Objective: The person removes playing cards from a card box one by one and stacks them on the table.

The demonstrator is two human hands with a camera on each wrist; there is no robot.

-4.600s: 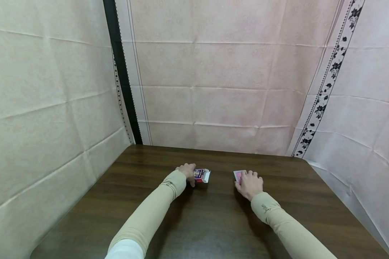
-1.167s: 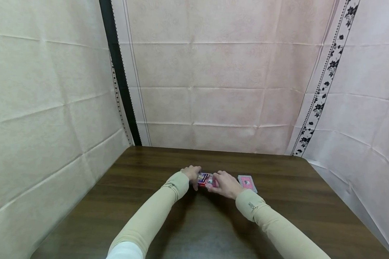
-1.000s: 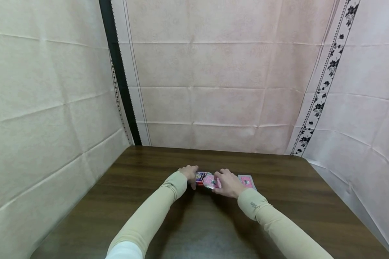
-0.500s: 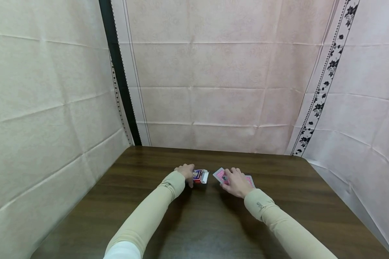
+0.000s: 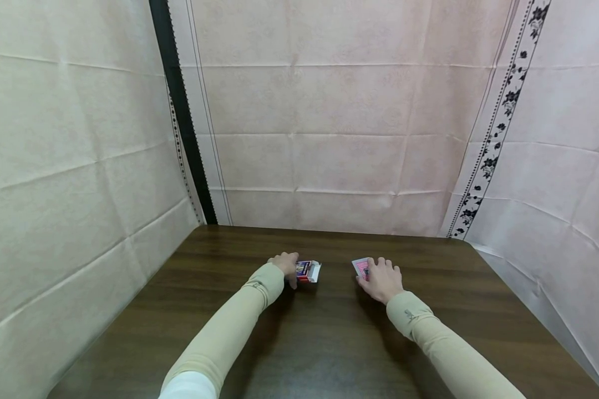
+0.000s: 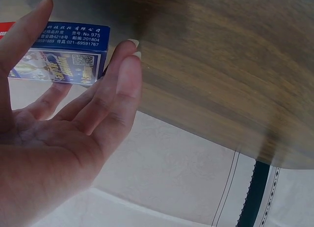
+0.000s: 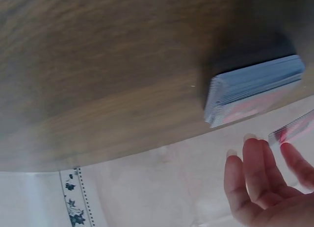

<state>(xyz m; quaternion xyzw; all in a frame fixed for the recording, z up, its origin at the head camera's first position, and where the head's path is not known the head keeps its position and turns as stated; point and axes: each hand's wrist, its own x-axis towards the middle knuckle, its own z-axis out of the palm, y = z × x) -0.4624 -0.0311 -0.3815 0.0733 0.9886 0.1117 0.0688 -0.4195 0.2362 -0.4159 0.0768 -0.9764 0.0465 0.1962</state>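
The left hand [image 5: 284, 266] pinches the card box [image 5: 306, 271] between thumb and fingers, some of its fingers reaching loosely past the box in the left wrist view. The right hand [image 5: 383, 280] holds a small packet of cards [image 5: 361, 269] by its edges at the fingertips, the other fingers lightly bent and a little apart; how the thumb grips cannot be told. Under that hand, the right wrist view shows a stack of cards [image 7: 255, 92] on the desk [image 5: 329, 343], pink backs up and edges slightly uneven, apart from the packet.

The box sits near the middle of the desk, long axis running roughly left to right, its end with the white flap facing right, towards the packet. Whether it touches the desk is unclear. The packet's visible corner points away and to the left; its long axis is slanted, mostly covered by the hand.

The step in hand looks like handling cards in a small lot while the box is steadied; the next move seems to call for edges kept together and a firm left hold. Beyond the desk hangs pale cloth [image 5: 354, 111]
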